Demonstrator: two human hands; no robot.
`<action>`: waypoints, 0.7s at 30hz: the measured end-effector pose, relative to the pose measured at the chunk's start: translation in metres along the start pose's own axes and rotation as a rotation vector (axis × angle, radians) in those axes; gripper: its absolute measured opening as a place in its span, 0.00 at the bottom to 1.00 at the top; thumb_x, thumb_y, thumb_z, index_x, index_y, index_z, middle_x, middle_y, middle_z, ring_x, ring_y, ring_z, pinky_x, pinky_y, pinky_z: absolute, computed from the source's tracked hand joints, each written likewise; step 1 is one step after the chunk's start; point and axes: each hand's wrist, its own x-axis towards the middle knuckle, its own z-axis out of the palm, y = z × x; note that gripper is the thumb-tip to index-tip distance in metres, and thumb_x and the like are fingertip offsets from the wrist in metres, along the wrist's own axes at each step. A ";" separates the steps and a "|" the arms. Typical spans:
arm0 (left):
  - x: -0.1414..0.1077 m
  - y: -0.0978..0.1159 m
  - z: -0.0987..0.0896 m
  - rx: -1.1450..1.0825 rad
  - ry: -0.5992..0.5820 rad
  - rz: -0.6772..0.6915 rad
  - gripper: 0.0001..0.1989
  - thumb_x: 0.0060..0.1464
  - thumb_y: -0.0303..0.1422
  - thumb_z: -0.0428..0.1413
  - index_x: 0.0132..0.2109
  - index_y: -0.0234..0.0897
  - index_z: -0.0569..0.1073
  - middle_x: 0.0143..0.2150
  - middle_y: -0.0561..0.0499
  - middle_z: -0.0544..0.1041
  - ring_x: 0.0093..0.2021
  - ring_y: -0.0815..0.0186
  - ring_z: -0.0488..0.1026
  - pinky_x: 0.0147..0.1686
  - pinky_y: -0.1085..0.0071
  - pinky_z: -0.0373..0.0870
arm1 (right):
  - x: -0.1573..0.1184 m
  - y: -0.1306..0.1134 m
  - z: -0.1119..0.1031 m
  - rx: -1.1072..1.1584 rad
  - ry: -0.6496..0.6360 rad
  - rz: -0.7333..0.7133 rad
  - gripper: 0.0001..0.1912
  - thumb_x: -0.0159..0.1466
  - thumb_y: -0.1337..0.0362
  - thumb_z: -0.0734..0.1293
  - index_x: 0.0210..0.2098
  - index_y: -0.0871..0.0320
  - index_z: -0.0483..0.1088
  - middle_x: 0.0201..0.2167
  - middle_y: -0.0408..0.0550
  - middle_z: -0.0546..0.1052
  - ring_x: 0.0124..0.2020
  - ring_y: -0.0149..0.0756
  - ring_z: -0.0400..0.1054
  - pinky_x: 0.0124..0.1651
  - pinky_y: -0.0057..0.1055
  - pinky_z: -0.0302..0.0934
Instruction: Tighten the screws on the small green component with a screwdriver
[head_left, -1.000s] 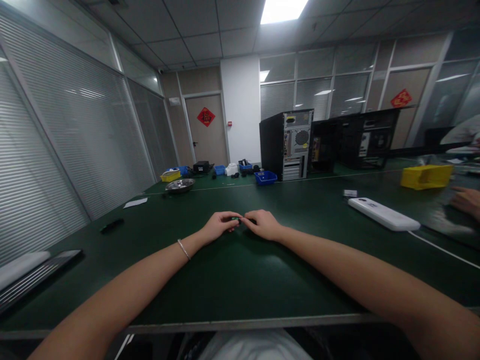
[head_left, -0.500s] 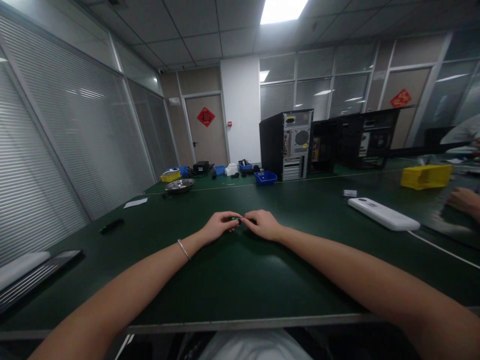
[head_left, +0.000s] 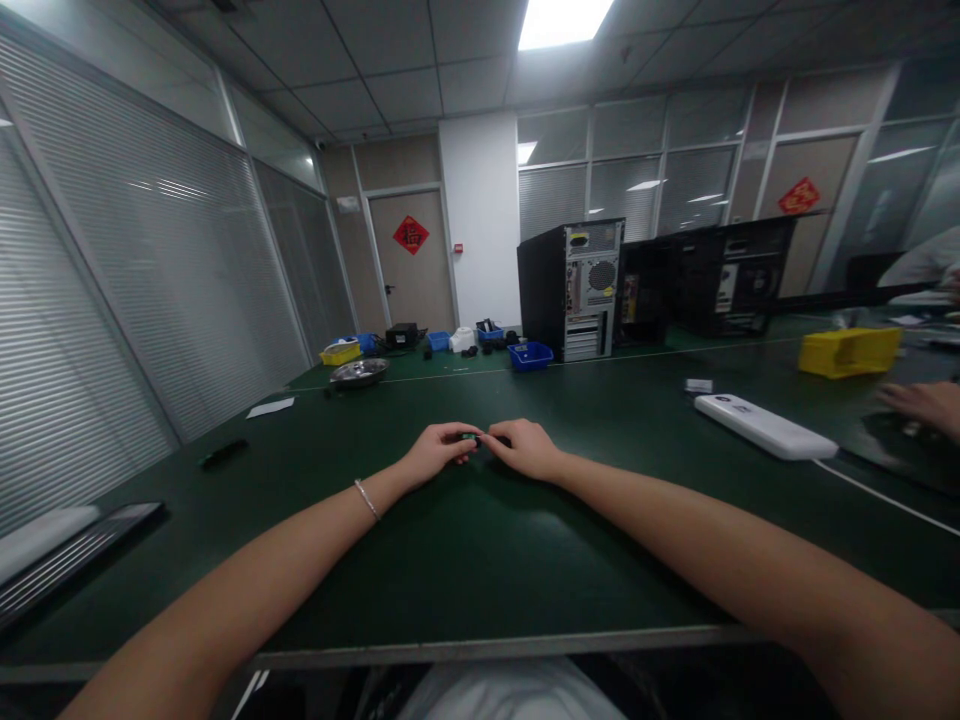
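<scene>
Just above the dark green table (head_left: pixel 480 570), my left hand (head_left: pixel 437 449) pinches a small green and black piece (head_left: pixel 472 438) between thumb and fingers. Its exact kind is too small to make out. My right hand (head_left: pixel 525 449) meets it from the other side, fingertips closed at the piece's right end. Whether those fingertips grip the piece or only touch it is hidden. A bracelet (head_left: pixel 367 499) circles my left wrist.
A white power strip (head_left: pixel 765 427) with a cable lies right. Behind are a yellow bin (head_left: pixel 849 353), computer towers (head_left: pixel 592 290), a blue tray (head_left: pixel 530 356) and a metal bowl (head_left: pixel 360 373). A dark green strip (head_left: pixel 223 453) lies left. A co-worker's hand (head_left: pixel 926 402) is far right.
My hands hold nearly the same pose around the small piece. At the far right, the co-worker's hand has shifted a little to the left.
</scene>
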 end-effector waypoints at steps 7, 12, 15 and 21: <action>-0.003 0.006 0.001 0.011 0.011 -0.017 0.18 0.50 0.34 0.55 0.48 0.32 0.71 0.35 0.47 0.74 0.30 0.69 0.69 0.33 0.70 0.67 | 0.000 -0.001 -0.001 0.006 -0.019 0.008 0.22 0.65 0.51 0.51 0.32 0.56 0.70 0.28 0.44 0.74 0.28 0.31 0.64 0.28 0.26 0.47; -0.003 0.006 0.001 0.010 0.008 -0.022 0.18 0.50 0.35 0.55 0.48 0.32 0.71 0.34 0.47 0.74 0.30 0.69 0.69 0.33 0.70 0.67 | -0.001 0.000 0.000 0.001 -0.011 -0.005 0.22 0.65 0.52 0.51 0.32 0.56 0.70 0.28 0.44 0.74 0.29 0.31 0.65 0.29 0.26 0.47; -0.002 0.003 0.000 0.009 0.004 -0.008 0.18 0.50 0.35 0.55 0.48 0.32 0.71 0.34 0.47 0.74 0.30 0.69 0.68 0.33 0.70 0.66 | -0.001 0.000 0.000 -0.003 -0.007 -0.018 0.22 0.65 0.52 0.51 0.32 0.56 0.70 0.28 0.44 0.73 0.29 0.31 0.64 0.29 0.26 0.47; 0.001 -0.003 0.000 0.000 0.015 0.000 0.18 0.49 0.35 0.56 0.47 0.31 0.71 0.32 0.48 0.73 0.28 0.71 0.68 0.32 0.71 0.66 | -0.001 -0.002 -0.001 -0.030 -0.001 -0.008 0.22 0.65 0.52 0.52 0.31 0.57 0.70 0.28 0.45 0.74 0.29 0.32 0.64 0.30 0.26 0.48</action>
